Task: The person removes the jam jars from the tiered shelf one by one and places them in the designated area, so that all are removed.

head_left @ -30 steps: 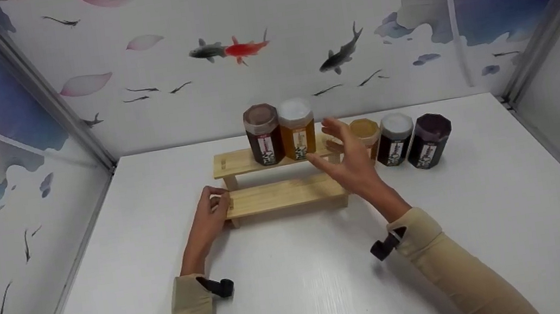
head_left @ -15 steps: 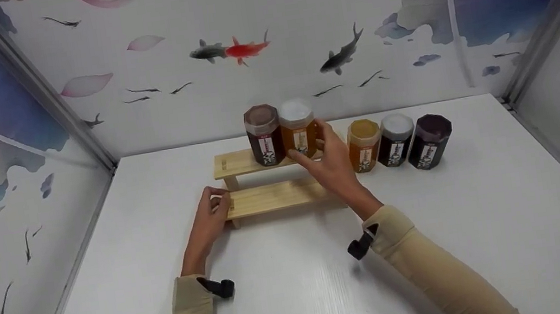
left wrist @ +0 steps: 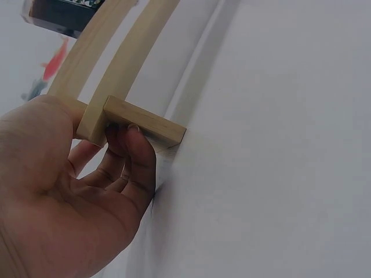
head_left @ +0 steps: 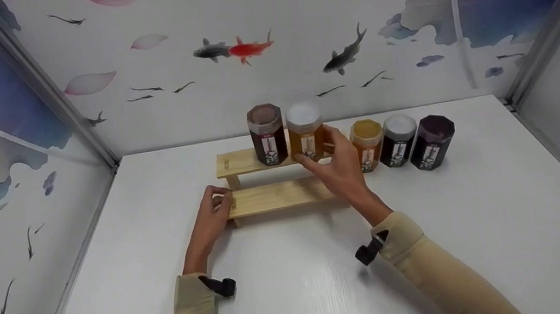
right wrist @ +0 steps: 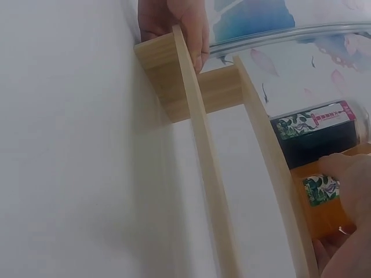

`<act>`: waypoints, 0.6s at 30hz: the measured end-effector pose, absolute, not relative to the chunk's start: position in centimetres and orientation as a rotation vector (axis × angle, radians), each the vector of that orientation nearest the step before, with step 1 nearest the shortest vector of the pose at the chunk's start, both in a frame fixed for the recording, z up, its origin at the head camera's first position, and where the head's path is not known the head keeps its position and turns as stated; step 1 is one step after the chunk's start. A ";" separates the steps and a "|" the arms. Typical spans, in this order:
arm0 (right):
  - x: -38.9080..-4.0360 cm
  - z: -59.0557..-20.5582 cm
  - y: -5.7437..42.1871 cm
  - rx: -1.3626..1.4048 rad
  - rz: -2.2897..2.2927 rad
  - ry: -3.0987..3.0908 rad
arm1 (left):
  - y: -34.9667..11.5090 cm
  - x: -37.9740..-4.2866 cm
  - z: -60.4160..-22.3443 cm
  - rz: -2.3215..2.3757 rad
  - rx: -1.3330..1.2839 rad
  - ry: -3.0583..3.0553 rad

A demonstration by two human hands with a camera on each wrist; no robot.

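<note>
The right hand (head_left: 340,169) grips an amber jar (head_left: 305,134) between thumb and fingers.

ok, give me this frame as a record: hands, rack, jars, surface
left hand: grips left end of wooden rack, lower tier
right hand: holds white-lidded amber jar
held jar position: upper tier, upright; whether lifted unclear
left of held jar: brown-lidded dark jar, upright on upper tier
right of rack, left to right: yellow-lidded amber jar, white-lidded dark jar, purple-lidded dark jar
surface: white table
</note>
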State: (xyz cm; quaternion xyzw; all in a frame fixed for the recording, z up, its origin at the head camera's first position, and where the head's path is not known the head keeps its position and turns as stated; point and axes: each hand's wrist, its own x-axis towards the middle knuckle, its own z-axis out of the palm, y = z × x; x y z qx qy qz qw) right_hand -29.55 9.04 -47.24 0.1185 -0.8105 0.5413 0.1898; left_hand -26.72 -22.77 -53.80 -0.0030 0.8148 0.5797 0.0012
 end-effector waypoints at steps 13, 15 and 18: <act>-26.9 -47.9 13.1 0.333 1.609 -2.202 | -22.7 -26.7 -53.7 1.806 0.002 2.584; -26.6 -48.1 14.0 0.345 1.586 -2.195 | -22.7 -26.7 -53.7 1.812 0.005 2.580; -26.3 -48.4 15.5 0.359 1.535 -2.197 | -22.6 -26.6 -53.7 1.812 0.005 2.578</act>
